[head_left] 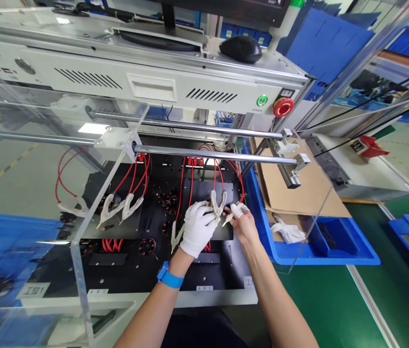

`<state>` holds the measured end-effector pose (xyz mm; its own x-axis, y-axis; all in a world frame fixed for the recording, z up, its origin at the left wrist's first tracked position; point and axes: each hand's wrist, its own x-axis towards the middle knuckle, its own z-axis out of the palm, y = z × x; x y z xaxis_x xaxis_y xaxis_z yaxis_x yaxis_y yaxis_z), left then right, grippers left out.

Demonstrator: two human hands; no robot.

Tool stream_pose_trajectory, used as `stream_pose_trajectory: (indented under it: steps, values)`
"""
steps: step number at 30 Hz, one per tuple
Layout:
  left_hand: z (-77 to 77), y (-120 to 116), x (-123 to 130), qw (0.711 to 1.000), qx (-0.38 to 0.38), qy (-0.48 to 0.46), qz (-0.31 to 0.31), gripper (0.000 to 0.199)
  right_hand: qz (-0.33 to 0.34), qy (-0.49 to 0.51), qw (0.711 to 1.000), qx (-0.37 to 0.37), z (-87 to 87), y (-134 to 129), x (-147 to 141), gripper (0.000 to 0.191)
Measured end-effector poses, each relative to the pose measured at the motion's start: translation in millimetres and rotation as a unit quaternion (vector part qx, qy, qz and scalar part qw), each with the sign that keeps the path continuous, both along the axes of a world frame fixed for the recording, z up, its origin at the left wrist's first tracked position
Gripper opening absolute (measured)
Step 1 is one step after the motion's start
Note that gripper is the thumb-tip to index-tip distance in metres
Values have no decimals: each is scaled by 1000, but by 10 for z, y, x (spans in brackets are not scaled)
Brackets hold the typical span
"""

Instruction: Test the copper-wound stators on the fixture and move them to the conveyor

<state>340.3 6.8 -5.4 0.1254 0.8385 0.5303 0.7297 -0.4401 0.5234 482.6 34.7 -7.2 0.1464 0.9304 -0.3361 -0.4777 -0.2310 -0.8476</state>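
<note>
My left hand (pixel 199 229), in a white glove with a blue wristband below it, is closed beside a white clip (pixel 218 205) on a red wire; what its fingertips grip is hidden. Just to the right, my right hand (pixel 242 222), with white coverings on some fingers, is closed on another white clip (pixel 229 218). Both hands are over the right black plate (pixel 227 232). A further white clip (pixel 176 237) lies left of my gloved hand. More white clips (pixel 130 208) with red wires rest on the left plate. Small dark coils (pixel 168 199) lie between the plates.
Two metal rods (pixel 204 153) run across above the hands. A clear panel (pixel 77 241) stands at left. A white housing (pixel 186 92) with a red stop button (pixel 283 107) is behind. Blue trays (pixel 363 251) and cardboard (pixel 298 183) lie at right.
</note>
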Motion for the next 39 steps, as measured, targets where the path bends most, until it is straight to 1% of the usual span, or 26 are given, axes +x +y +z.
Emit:
stream_pose_trajectory:
  steps: [4,9,12,13,14,15,16,17,18,19,20,22,23,24,25,26,27,28,29,30,32,33,34,35,37,39]
  values:
    - [-6,5,4,1000,-7,3,5,15,-22,13,1000,-2,17,-19,-107,47]
    - [22,20,23,1000,-8,7,8,14,-4,12,1000,5,29,3,-75,44]
    - [-6,-96,-45,999,-9,33,2,17,-31,-51,998,25,-59,64,28,45]
    - [-42,-164,-91,999,-11,41,13,22,-50,-92,994,32,-98,82,66,47]
    - [-92,-240,-145,998,-20,43,43,28,-70,-143,986,42,-132,94,99,51]
    - [-155,-318,-204,994,-38,39,92,34,-85,-205,973,57,-156,95,124,55]
    - [-225,-389,-262,987,-65,31,147,40,-95,-279,952,80,-164,85,136,59]
    - [-294,-449,-317,975,-104,23,193,45,-97,-355,923,113,-154,63,135,61]
    - [-354,-493,-365,963,-150,16,223,50,-85,-426,887,158,-123,32,121,60]
    - [-400,-522,-406,952,-197,9,234,52,-53,-486,846,214,-75,-2,97,55]
    - [-426,-536,-440,944,-237,0,230,49,0,-533,800,276,-14,-34,66,46]
    - [-414,-531,-494,933,-288,-25,212,38,145,-583,701,384,117,-70,-3,32]
    - [-381,-519,-515,929,-301,-43,211,32,213,-593,653,421,174,-69,-34,30]
    - [-336,-501,-531,926,-306,-66,212,28,262,-601,611,444,219,-58,-61,31]
    - [-283,-478,-541,922,-306,-102,212,27,291,-609,581,456,250,-38,-82,30]
    - [-228,-448,-543,917,-302,-156,208,29,306,-613,563,462,267,-16,-98,28]
    - [-176,-409,-534,906,-295,-229,202,33,313,-615,554,466,273,6,-110,26]
    - [-130,-362,-514,885,-284,-316,193,39,316,-615,549,469,271,24,-120,24]
    - [-93,-305,-483,854,-270,-406,180,44,319,-614,546,473,263,37,-129,22]
    - [-67,-241,-443,817,-255,-490,167,47,321,-612,544,476,254,43,-139,21]
    - [-44,-105,-348,741,-231,-613,144,49,323,-613,537,481,235,41,-160,18]
    - [-44,-42,-302,712,-222,-652,139,49,323,-615,533,483,229,36,-171,17]
    - [-50,13,-261,689,-214,-678,139,51,322,-618,529,484,225,31,-183,16]
    - [-58,56,-228,674,-209,-695,142,53,321,-622,525,484,224,27,-195,15]
    - [-74,105,-193,657,-203,-710,150,56,318,-626,521,485,228,23,-215,13]
    - [-82,110,-196,654,-204,-714,146,58,316,-626,521,486,238,26,-231,12]
